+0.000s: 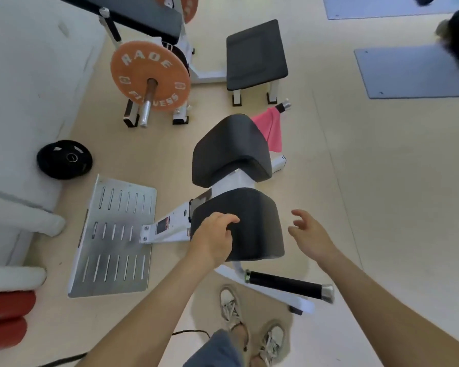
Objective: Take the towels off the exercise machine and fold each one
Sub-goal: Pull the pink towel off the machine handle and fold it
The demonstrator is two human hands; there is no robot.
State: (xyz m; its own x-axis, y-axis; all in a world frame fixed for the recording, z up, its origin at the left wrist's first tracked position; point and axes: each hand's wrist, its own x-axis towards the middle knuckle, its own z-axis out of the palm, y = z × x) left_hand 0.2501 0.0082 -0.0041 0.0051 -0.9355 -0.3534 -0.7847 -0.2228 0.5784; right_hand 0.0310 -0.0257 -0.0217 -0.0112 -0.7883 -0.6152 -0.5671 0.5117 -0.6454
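Towel (269,131), pink: draped on far handle (284,105), 1 o'clock of far pad (231,149) | left hand (215,234): loosely curled over near pad (255,223), empty | right hand (310,234): fingers spread, empty

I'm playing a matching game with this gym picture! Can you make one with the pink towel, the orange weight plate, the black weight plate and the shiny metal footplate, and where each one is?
Things
1. pink cloth towel
2. orange round weight plate
3. black round weight plate
4. silver slotted metal footplate

Places
A. lying flat on the floor
B. bolted to the machine's white frame
C. hanging on the machine's far handle
D. slid onto a metal bar

Pairs: 1-C, 2-D, 3-A, 4-B
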